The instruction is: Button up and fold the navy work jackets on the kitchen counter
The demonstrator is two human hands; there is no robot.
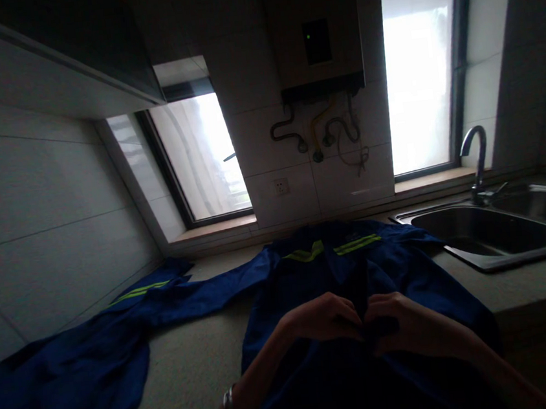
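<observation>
A dark blue work jacket (406,268) with yellow-green stripes across its chest lies spread on the countertop. Both hands meet at its front opening. My left hand (326,317), with a silver bracelet at the wrist, pinches the cloth along one edge. Close beside it, my right hand (400,321) has its fingers curled on the opposite edge. The fingertips almost touch, and any fastener between them is too dark to make out. The jacket's lower part falls in deep shadow below the hands.
Another blue striped garment (76,375) lies on the left of the counter (193,369), touching a jacket sleeve. To the right are a steel sink (494,262) and a curved faucet (477,157). A water heater (316,37) hangs between two windows, and a cabinet (53,65) overhangs at upper left.
</observation>
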